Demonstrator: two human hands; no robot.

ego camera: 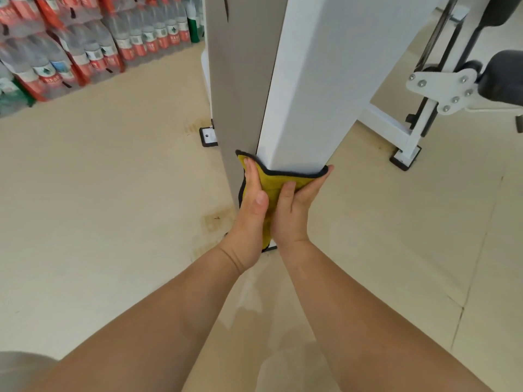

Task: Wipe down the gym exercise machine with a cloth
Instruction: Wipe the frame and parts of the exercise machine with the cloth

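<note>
The exercise machine's tall upright column [305, 89] is white on its front and grey on its left side, and it runs down to the floor. A yellow cloth [276, 185] with a dark edge is wrapped around the column's lower corner. My left hand [253, 207] presses the cloth flat against the grey side. Against the white front, my right hand [297, 205] presses the same cloth, fingers spread to the right. Both palms meet at the corner, and the cloth's lower part is hidden between them.
Stacked packs of bottled water [85, 43] line the far left. A white frame bar with black feet [404, 157], a bolted bracket [441, 89] and black pads [503, 77] stand to the right. A small foot plate [208, 137] sits behind the column. The beige floor shows stains.
</note>
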